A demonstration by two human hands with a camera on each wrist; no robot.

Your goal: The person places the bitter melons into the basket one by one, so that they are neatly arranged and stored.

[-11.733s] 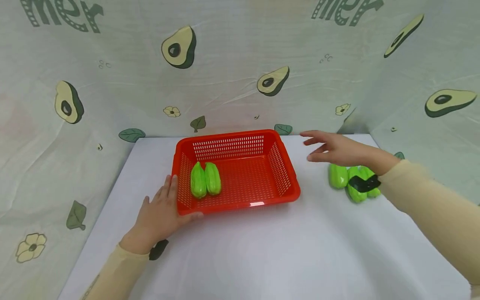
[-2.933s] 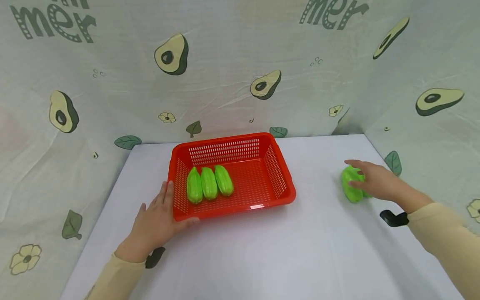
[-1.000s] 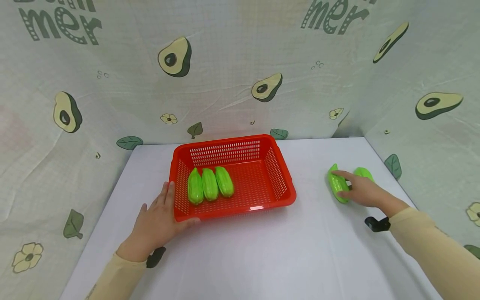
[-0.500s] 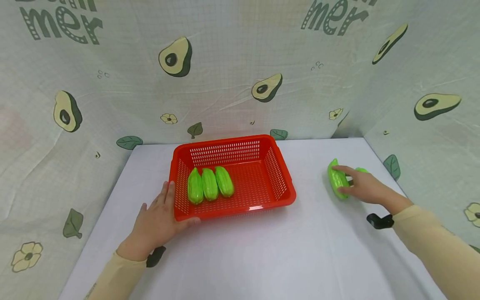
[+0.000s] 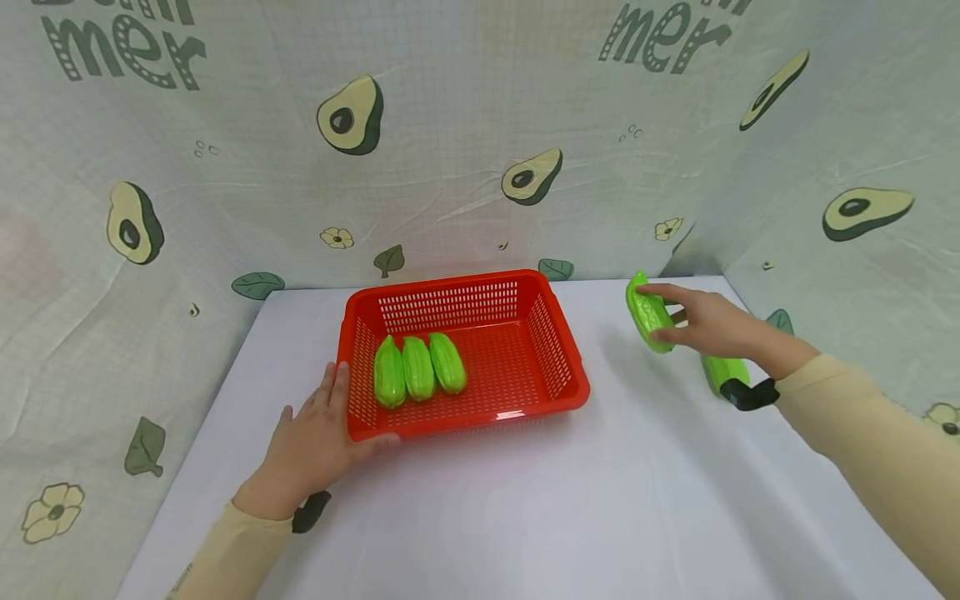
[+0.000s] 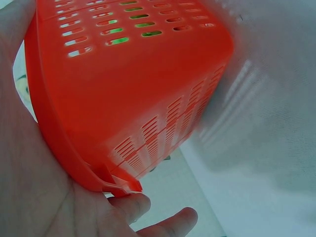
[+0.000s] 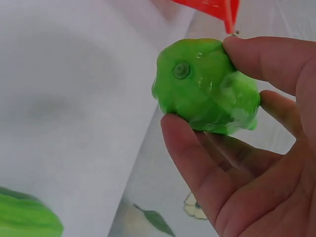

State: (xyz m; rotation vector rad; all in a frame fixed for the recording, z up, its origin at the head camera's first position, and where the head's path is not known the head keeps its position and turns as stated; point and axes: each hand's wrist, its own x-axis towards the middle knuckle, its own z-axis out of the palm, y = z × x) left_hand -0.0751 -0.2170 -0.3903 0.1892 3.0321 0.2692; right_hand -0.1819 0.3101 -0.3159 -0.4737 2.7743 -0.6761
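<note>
Above the tabletop (image 5: 525,517): held gourd (image 5: 647,312), apart from the surface, to the right of the basket (image 5: 501,358), tip end pointing away from the person.
Right hand (image 5: 708,321): fingers and thumb pinch the held gourd from its right side; the step in hand looks like a lift or carry.
Pinch: the skin looks glossy, so a firm, even squeeze should serve better than a light one; it could roll between the fingers.
Left hand (image 5: 315,437): lies along the basket's left side, fingers straight, thumb by the front rim. Gentle pressure there should steady the basket; a hard shove might slide it.
Basket: three gourds (image 5: 417,369) sit side by side in the left half, bare floor to their right. Any pass over it calls for lifting the held gourd above the rim.
Loose gourd (image 5: 723,367): on the tabletop, partly hidden by the right wrist; a low forearm could knock it.
Head view: shows the held gourd's length and the whole layout, but not the palm side of the grip.
Right wrist view: shows the held gourd end-on, a round nub on that end, with more fingers behind it; only a bit of the basket appears.
Left wrist view: shows the basket's outer wall, green through its slots, the rim against the palm and two fingertips beyond it.
</note>
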